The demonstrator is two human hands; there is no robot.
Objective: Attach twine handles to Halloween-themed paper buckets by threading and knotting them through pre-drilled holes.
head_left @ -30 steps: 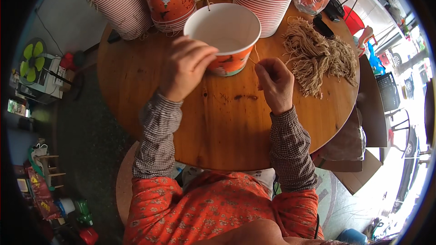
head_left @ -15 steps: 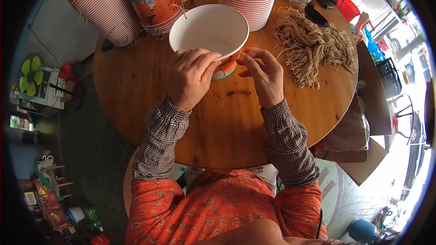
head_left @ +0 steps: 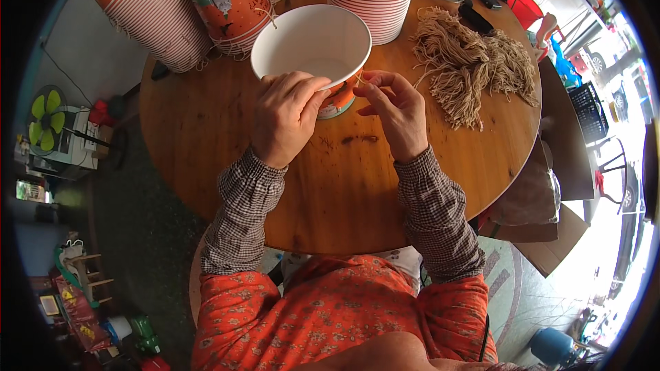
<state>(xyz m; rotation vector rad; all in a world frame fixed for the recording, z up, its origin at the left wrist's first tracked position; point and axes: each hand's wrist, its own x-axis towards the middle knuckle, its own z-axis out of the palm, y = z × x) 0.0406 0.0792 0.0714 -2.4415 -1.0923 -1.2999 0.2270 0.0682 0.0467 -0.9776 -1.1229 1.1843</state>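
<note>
A wide paper bucket [head_left: 313, 41], white inside and orange and teal outside, is tilted toward me on the round table. My left hand [head_left: 285, 115] grips its near rim, thumb and fingers closed over the edge. Beside the bucket's right side, my right hand [head_left: 393, 108] pinches a thin beige string [head_left: 359, 80] at the wall just under the rim. Another piece of string [head_left: 269, 18] sticks out at the bucket's far left rim. How the string passes through the wall near my right fingers is too small to make out.
Tall stacks of paper buckets [head_left: 375, 0] and a leaning stack [head_left: 151, 17] stand along the table's far side, near an upright orange bucket [head_left: 230, 3]. A heap of beige strings [head_left: 474, 62] lies to the right, with a black object [head_left: 476, 19] behind it. Cardboard [head_left: 526, 199] is beside the table [head_left: 330, 199].
The bucket and both hands have shifted very slightly left in the picture, as has the table scene. My grip on the rim and the pinch on the string stay the same.
</note>
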